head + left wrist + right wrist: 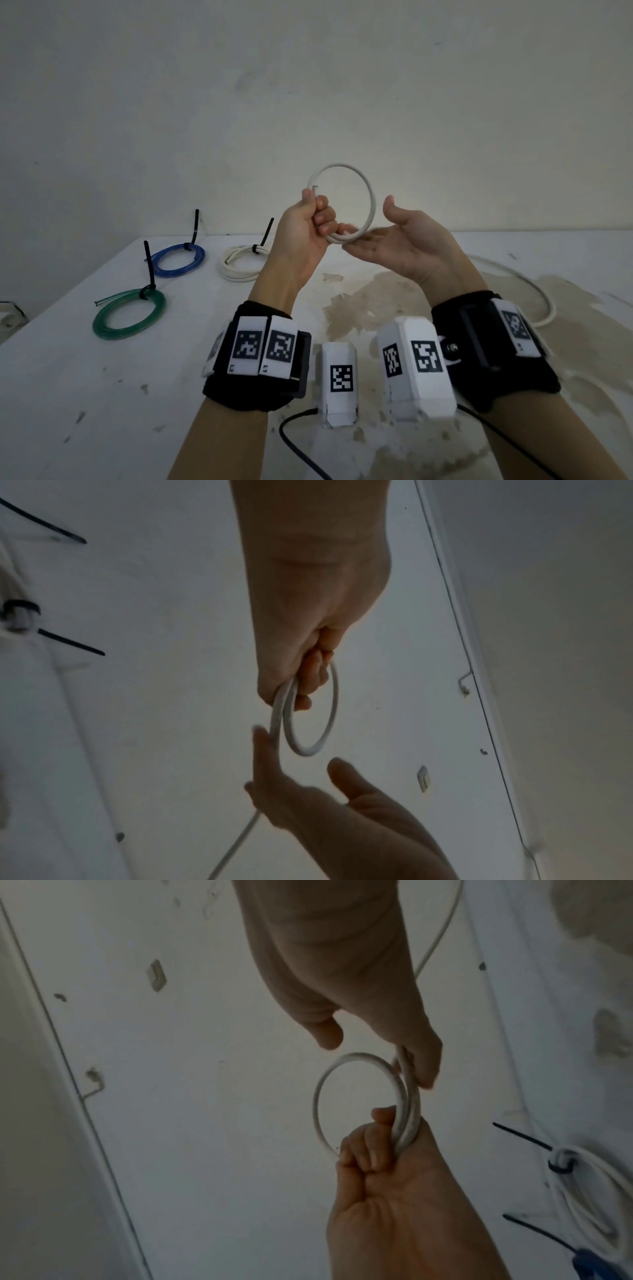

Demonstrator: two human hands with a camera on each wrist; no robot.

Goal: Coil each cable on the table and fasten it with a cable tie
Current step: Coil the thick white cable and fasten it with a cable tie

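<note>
**Currently: white cable, first loop in hand, tail running off to the right**

Holding one standing loop of the white cable in the left hand, fingers curled tight round the doubled strand at the loop's lower left. Lying flat and relaxed just right of that grip, the right hand, palm up, fingers cradling the outgoing strand, clasping nothing. Trailing rightward and down to the desk, the uncoiled remainder; likely calling for feeding leftward.

Dim, flat light; dark wrist views, slight motion blur.
</note>
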